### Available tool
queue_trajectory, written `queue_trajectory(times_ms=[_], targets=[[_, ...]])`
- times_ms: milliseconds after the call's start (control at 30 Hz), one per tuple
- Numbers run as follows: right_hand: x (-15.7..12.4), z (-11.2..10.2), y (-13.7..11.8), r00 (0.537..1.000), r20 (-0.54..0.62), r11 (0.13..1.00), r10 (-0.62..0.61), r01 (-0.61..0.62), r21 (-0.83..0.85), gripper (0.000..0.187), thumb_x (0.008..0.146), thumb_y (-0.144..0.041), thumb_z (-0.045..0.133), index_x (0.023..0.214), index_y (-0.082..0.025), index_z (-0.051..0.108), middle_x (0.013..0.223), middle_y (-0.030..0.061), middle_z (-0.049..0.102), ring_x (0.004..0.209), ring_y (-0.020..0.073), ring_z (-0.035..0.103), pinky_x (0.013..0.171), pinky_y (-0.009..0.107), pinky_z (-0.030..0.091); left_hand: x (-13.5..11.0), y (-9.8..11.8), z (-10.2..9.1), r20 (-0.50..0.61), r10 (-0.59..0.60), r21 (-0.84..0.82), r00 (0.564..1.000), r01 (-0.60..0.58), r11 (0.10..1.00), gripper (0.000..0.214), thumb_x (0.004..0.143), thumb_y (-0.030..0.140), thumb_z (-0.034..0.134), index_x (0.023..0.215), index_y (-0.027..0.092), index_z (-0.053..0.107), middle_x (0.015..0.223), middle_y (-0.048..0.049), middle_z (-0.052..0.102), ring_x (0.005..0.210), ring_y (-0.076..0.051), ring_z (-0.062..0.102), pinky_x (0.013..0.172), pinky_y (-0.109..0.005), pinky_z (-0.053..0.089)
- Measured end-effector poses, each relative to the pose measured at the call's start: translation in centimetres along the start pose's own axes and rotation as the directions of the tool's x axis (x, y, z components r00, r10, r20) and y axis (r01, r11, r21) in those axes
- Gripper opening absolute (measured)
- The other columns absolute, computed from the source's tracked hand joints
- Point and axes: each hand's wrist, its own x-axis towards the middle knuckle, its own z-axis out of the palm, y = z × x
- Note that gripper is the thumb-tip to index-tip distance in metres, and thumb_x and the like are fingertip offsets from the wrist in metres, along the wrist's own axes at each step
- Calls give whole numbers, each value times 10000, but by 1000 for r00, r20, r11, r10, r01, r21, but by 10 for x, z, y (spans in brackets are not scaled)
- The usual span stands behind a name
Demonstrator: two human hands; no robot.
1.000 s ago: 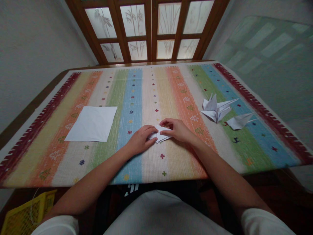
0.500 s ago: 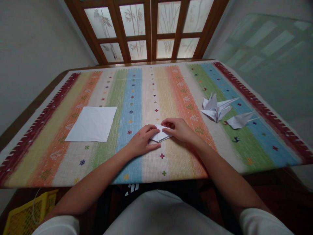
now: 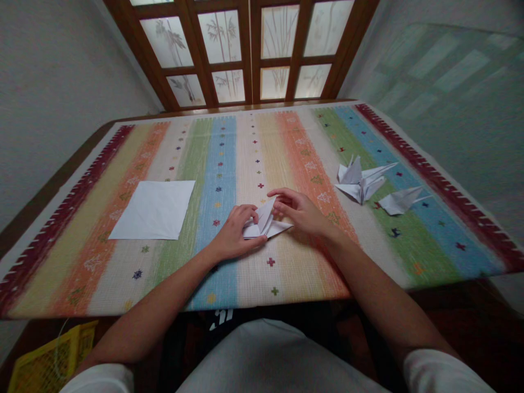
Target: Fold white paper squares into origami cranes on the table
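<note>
A small piece of folded white paper [image 3: 279, 227] lies on the tablecloth in front of me, with one pointed flap standing up from its middle. My left hand [image 3: 234, 233] is closed on its left side, thumb along the near edge and fingers bent over the top. On the other side my right hand [image 3: 302, 214] has its thumb and bent fingers at the raised flap, pinching it near the tip, while the index finger stretches out above. The inner folds are partly hidden by my fingers.
Left of my hands lies a flat white paper sheet [image 3: 152, 210]. Several folded paper cranes [image 3: 362, 184] stand to the right, one crane [image 3: 400, 201] slightly apart. The striped tablecloth [image 3: 221, 256] covers the table. A yellow basket [image 3: 53, 355] is below at left.
The paper's flap, flat under both hands before, now stands upright. My right hand has lifted with it and its index finger has straightened. The left hand still holds the left side.
</note>
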Motion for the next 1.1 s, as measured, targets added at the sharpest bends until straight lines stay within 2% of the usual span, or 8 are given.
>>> queue_trajectory(times_ms=[133,300,433,533,700,800,900,1100], targets=[[1,-1,4,995,-95,1000,-28,27,-11,385,939,-505,731,1227,-254,685,1035,63,743,905,217,701,780,346,571,1,-3,-4,-70,-40,-81,997,35,996,255,918,389,747,1041,235,585,1279,-100,665,1156,-276,625,1030,-466,509],[0,-4,6,998,-56,989,-4,-4,-145,230,971,-416,701,1137,-258,722,1097,79,753,898,224,714,778,369,591,1,-5,-5,-106,-34,-86,994,25,996,286,895,367,799,1047,229,600,1249,-94,670,1148,-261,645,1015,-442,524],[-2,-7,0,975,-1,881,-223,202,-427,114,960,-347,753,1005,-248,785,1180,90,742,1063,253,705,971,432,561,-1,-3,-3,-82,10,-19,997,-12,1000,284,887,334,829,1069,225,640,1271,-94,670,1177,-261,655,1053,-465,529],[-3,-5,-2,920,214,768,-329,393,-506,104,927,-322,822,1002,-251,808,1166,83,755,1124,261,682,1020,434,527,-2,-4,-1,-60,4,9,998,-3,1000,244,907,327,822,1078,219,684,1310,-102,659,1193,-259,661,1074,-479,530],[-7,1,3,889,412,712,-201,422,-562,75,956,-223,780,1019,-230,820,1097,83,774,1044,235,694,931,370,530,-3,-5,-4,27,5,97,1000,-7,995,275,892,398,859,1080,231,748,1386,-113,640,1293,-305,605,1136,-537,492],[-9,2,4,900,421,701,-115,374,-607,67,957,-222,769,996,-235,822,1126,78,769,982,218,706,866,338,525,-5,-2,-8,68,31,229,997,-46,972,352,872,470,872,1132,255,772,1515,-118,567,1367,-365,510,1137,-587,472],[-10,5,0,907,407,683,-111,367,-631,102,1005,-269,723,983,-224,811,1089,80,767,970,221,700,880,348,519,-7,1,-12,94,24,291,995,-51,955,237,1001,373,719,1197,240,741,1431,-129,601,1283,-327,551,1103,-542,502],[-12,18,-3,922,345,622,-178,377,-686,100,997,-254,739,1073,-211,788,1099,105,727,1037,255,651,939,405,516,-6,-1,-15,186,-69,175,980,36,984,239,984,242,656,1218,202,626,1206,-101,663,1044,-240,666,977,-414,575]])
